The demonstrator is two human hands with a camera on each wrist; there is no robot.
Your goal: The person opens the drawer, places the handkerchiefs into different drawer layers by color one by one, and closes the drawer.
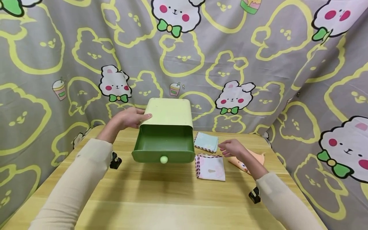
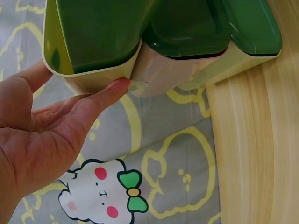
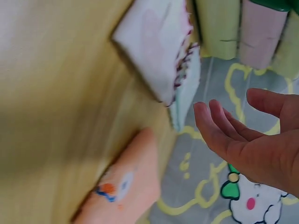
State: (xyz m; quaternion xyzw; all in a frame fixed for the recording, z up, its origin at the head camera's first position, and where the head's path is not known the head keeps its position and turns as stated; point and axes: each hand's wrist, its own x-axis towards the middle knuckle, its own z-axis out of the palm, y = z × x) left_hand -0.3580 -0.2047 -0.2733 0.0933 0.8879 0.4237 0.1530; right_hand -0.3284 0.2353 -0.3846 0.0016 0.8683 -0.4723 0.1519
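Note:
A stacked drawer unit with a pale yellow-green top casing [image 1: 169, 110] stands at the back of the table. Its top green drawer [image 1: 164, 155] is pulled out and its inside is bare. My left hand [image 1: 130, 117] holds the casing's left side, the thumb over the top edge and the fingers along the side wall [image 2: 100, 84]. My right hand [image 1: 233, 148] hovers with loose fingers beside a folded light-blue cloth [image 1: 206, 142], nothing in it. Nearby lie a folded white-and-pink cloth [image 1: 211, 167] with a checked edge and an orange cloth [image 3: 126, 184], partly behind the right forearm in the head view.
Below the top casing, the left wrist view shows a pink casing [image 2: 170, 72] and another pale one, both with green drawers. Small black objects [image 1: 115, 160] lie on the wooden table [image 1: 161, 204] at left and right. A patterned grey curtain [image 1: 184, 64] hangs behind.

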